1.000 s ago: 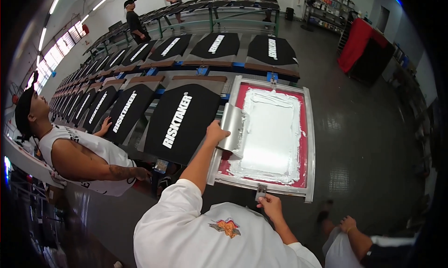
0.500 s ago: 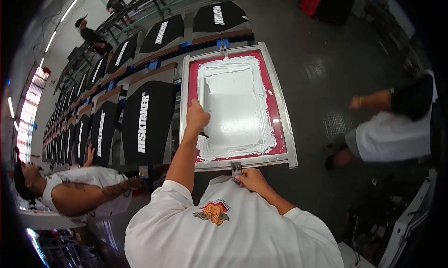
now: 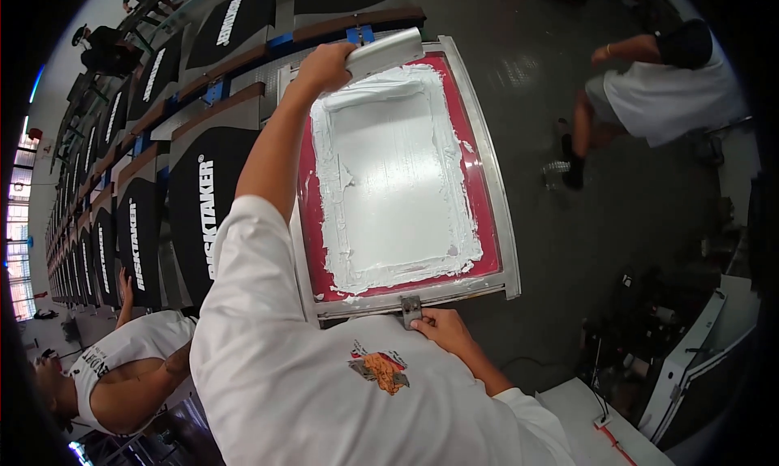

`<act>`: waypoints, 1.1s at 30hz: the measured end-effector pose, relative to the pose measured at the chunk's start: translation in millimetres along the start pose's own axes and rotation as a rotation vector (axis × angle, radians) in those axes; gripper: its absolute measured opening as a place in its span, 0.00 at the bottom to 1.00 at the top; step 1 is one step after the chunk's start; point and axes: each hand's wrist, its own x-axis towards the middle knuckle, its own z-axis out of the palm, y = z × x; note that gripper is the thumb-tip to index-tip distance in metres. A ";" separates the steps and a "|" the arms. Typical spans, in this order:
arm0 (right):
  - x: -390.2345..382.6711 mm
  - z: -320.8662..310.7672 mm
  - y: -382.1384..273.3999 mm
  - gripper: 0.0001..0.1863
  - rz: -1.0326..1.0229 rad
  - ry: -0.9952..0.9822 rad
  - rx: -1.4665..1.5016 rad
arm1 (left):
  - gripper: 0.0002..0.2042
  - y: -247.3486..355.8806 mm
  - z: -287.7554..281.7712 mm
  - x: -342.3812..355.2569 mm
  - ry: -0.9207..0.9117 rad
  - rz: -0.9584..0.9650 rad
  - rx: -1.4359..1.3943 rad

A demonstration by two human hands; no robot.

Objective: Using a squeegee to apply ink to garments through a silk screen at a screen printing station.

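In front of me lies a screen printing frame [image 3: 489, 174] with metal sides, a red border and thick white ink [image 3: 406, 166] smeared around its pale mesh. My left hand [image 3: 326, 67] is closed on a metal squeegee [image 3: 388, 54], lifted over the frame's far end and slanting up to the right. The squeegee's lower edge is partly hidden. At the frame's near edge, a small metal bracket [image 3: 411, 310] sticks out toward me. My right hand [image 3: 442, 330] pinches that bracket with fingers closed.
Rows of boards with black printed fabric pieces [image 3: 203, 206] run along the left. A co-worker in a white sleeveless shirt [image 3: 134, 369] stands at lower left; another person [image 3: 657, 85] walks at right. White equipment [image 3: 682, 369] stands at lower right.
My left hand has carried the squeegee from the frame's left side up to its far end and turned it crosswise. My right hand stays on the bracket. The person at right has shifted.
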 end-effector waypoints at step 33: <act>14.7 4.8 17.9 0.13 -0.179 0.043 0.033 | 0.20 178.2 53.9 -338.6 -0.138 0.064 0.026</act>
